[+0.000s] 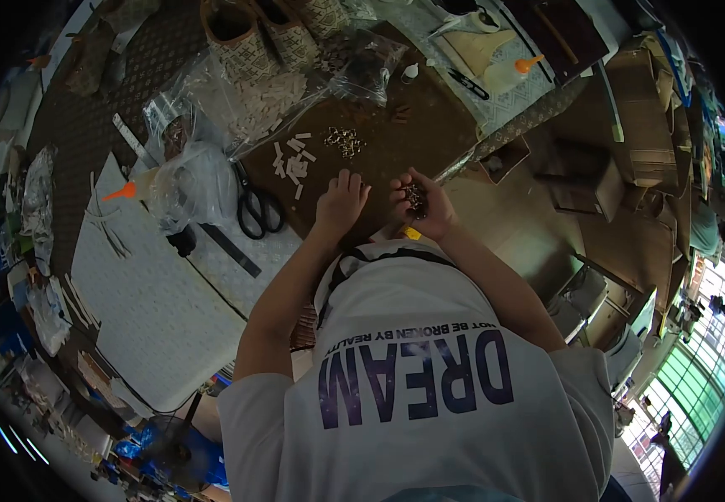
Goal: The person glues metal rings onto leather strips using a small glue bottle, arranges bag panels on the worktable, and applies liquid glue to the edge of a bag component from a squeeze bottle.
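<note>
Small dark metallic pieces lie heaped in my right hand, palm up with its fingers curled round them. Beside it, to the left, my left hand rests palm down at the brown board, fingers a little apart and nothing visible in them. Just beyond my left hand is a loose pile of shiny brass-coloured pieces. Short pale strips are scattered to the left of that pile. A few reddish-brown pieces sit farther back on the board.
Black-handled scissors lie left of my hands, by a clear plastic bag. A bag of pale pieces and woven shoes stand behind. A small white bottle is at the back; cardboard boxes are right, below the table edge.
</note>
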Available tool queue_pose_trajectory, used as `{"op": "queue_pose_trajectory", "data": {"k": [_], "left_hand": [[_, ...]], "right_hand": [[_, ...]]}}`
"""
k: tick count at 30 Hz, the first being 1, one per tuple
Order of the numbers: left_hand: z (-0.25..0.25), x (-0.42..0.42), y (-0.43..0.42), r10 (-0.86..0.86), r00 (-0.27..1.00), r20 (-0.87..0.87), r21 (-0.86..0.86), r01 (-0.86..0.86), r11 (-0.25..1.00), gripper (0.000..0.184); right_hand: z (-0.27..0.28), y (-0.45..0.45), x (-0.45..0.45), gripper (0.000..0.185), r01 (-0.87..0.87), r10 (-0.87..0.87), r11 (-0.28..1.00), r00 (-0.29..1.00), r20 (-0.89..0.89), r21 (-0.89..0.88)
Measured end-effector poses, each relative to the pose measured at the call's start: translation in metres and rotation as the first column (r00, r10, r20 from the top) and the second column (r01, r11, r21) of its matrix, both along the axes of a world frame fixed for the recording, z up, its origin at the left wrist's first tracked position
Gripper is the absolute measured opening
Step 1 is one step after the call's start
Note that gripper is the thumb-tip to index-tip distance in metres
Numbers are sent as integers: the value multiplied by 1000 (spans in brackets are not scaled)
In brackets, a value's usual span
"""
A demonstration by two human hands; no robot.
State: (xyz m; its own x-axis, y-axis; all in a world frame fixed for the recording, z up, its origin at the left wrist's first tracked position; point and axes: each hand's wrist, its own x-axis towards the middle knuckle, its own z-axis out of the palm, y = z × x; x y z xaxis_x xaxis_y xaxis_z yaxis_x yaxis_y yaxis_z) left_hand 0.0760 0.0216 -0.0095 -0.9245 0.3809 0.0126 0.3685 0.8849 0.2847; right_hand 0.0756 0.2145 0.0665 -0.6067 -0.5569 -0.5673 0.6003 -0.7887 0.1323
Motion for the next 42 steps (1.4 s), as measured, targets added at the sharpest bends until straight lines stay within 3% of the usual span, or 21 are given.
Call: {"op": "queue_pose_trajectory", "data": {"k": [5,8,14,17,23,26,27,29,32,35,36,38,39,42], "left_hand": [[13,3,-10,-7,969,-245,126,40,991,32],[21,7,-6,-26,942,-335,38,41,998,30],[-4,-4,-2,16,954,-299,-219,-85,972,29],[-7,-4,-8,28,947,-321,-164,-85,983,30],[-13,-3,-27,-111,921,-374,-31,107,994,30],[-13,-8,-31,10,954,-299,222,59,973,30],[-11,-10,-32,172,961,-216,364,-84,928,30],[-7,-13,-33,437,900,17,582,-364,728,30],[34,-12,-16,470,786,401,709,-592,383,33],[94,-1,12,288,883,371,724,-469,505,29],[101,2,18,255,940,226,686,-340,643,26],[110,6,25,109,993,-48,510,-70,857,20],[115,9,24,80,995,-52,500,-44,865,18],[120,14,21,52,995,-80,520,-3,854,12]], "right_hand": [[0,5,11,22,-18,17,999,999,28,30],[-6,9,16,25,-47,47,998,999,24,31],[-4,12,22,29,-90,89,993,996,17,82],[-4,9,22,32,-102,104,991,994,-18,90],[-5,8,21,34,-122,123,986,992,-1,115],[-10,6,19,34,-132,130,979,991,24,158],[-11,5,18,34,-133,129,976,991,30,173],[-15,2,16,34,-163,160,967,987,29,198],[-22,-8,11,33,-246,241,945,969,48,216],[-22,-28,5,30,-338,335,911,941,56,234],[-21,-34,2,30,-366,364,899,930,55,242],[-44,-31,5,29,-400,421,905,893,-158,147],[-39,-32,3,28,-419,431,902,863,-264,103],[-14,-40,-1,30,-452,470,881,870,-149,140]]}}
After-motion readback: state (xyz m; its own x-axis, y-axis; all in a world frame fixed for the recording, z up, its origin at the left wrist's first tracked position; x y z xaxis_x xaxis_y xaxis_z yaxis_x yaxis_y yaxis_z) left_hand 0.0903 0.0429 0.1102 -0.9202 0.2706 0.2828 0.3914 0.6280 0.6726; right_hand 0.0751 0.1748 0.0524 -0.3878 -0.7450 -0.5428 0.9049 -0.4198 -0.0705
